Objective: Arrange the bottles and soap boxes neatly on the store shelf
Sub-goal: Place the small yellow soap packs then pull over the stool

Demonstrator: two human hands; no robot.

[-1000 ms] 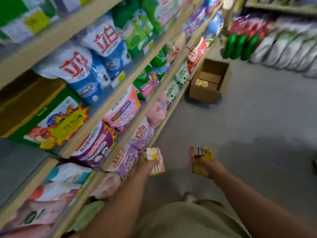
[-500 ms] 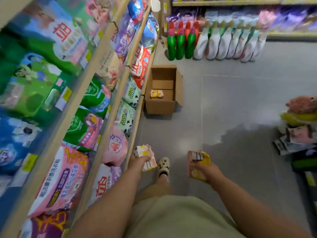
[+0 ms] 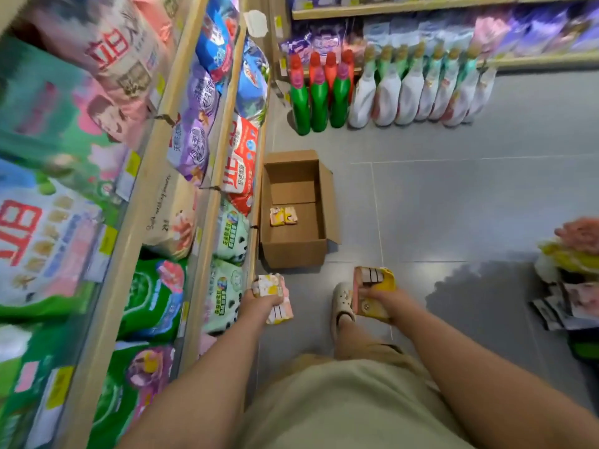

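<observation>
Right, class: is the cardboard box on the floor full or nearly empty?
Nearly empty: the cardboard box stands open, only two soap boxes on its bottom.

Grey tile floor (image 3: 453, 205), wood shelving (image 3: 133, 241) L & rear.

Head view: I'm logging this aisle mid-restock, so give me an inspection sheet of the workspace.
Surface: grey tiled floor, dark patch at right.
Job's things: two soap boxes in open cardboard box; green bottles and white bottles upright in a row.
Clutter: heap of goods at right edge.
Hands: left hand grips pink soap box; right hand grips yellow soap box.
Cables: nothing seen.
Surroundings: bag-filled shelf on left; far shelf behind bottles.
</observation>
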